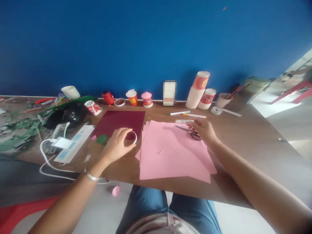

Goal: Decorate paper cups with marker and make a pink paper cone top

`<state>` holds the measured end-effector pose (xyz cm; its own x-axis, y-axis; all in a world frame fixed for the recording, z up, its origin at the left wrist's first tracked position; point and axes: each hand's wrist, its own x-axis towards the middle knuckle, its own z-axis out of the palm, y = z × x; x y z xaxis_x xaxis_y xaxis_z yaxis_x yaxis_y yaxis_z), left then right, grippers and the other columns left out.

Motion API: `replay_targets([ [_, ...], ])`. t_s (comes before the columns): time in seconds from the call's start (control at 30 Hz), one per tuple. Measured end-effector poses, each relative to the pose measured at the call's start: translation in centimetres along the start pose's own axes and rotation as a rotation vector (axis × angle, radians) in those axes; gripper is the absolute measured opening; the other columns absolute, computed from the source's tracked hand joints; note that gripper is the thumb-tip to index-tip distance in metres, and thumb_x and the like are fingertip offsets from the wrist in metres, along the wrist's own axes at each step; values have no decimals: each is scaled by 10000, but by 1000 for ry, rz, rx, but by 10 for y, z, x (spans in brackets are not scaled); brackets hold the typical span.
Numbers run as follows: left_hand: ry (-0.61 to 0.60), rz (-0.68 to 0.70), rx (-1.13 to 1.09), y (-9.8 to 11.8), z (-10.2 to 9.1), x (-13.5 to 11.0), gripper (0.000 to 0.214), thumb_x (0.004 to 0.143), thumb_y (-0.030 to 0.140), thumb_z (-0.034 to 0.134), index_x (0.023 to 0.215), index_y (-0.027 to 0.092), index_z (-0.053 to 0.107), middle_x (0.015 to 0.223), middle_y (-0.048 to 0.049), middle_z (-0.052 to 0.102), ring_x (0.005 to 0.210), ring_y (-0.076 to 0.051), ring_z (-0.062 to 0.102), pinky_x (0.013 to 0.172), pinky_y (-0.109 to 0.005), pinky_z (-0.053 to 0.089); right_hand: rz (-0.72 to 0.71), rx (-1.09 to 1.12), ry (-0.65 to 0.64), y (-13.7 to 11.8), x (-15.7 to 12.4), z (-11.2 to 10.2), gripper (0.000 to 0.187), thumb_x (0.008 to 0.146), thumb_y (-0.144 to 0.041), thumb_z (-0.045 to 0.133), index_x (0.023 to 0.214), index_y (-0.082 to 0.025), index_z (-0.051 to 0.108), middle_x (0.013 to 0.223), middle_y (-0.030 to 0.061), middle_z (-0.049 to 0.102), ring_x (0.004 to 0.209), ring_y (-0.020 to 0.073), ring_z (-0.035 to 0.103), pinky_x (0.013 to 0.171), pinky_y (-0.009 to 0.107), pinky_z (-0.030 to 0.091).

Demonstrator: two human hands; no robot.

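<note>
My left hand (118, 144) curls its thumb and fingers round a thin white ring (135, 137), which looks like a roll of tape, just left of a stack of pink paper (165, 152). At the stack's upper right, my right hand (203, 130) has its fingers closed at the middle of a pair of scissors (195, 136). The blades point left over the paper and the dark handles show below the hand. Beyond those fingers lies a clear, flat strip (182, 121), partly covered. A dark red sheet (122, 120) lies behind my left hand.
Paper cups (147, 100) line the blue wall, with a tall cup stack (197, 91) at right. Markers (194, 115) and a tape roll (216, 110) lie behind the paper. A power strip (75, 143) with white cables and green scraps (21, 130) are at left.
</note>
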<state>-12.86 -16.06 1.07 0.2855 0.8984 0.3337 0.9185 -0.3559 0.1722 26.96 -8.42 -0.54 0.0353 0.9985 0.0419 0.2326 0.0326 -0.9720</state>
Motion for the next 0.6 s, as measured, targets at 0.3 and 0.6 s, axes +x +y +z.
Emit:
replay_targets([
  [0.3, -136, -39, 8, -11, 14, 55, 400, 862, 373, 656, 1219, 198, 609, 1300, -125, 623, 1220, -329, 578, 1061, -512, 491, 12, 122, -26, 14, -7, 6, 450, 773, -558, 750, 972, -156, 714, 682, 30, 658, 560, 129, 548, 408, 197, 315],
  [0.6, 33, 137, -217, 58, 12, 72, 441, 904, 391, 679, 1295, 211, 583, 1316, -107, 633, 1260, -273, 584, 1073, -441, 504, -64, 211, -155, 2, -20, 11, 395, 812, -517, 757, 995, -171, 711, 757, 32, 695, 597, 137, 603, 541, 283, 511],
])
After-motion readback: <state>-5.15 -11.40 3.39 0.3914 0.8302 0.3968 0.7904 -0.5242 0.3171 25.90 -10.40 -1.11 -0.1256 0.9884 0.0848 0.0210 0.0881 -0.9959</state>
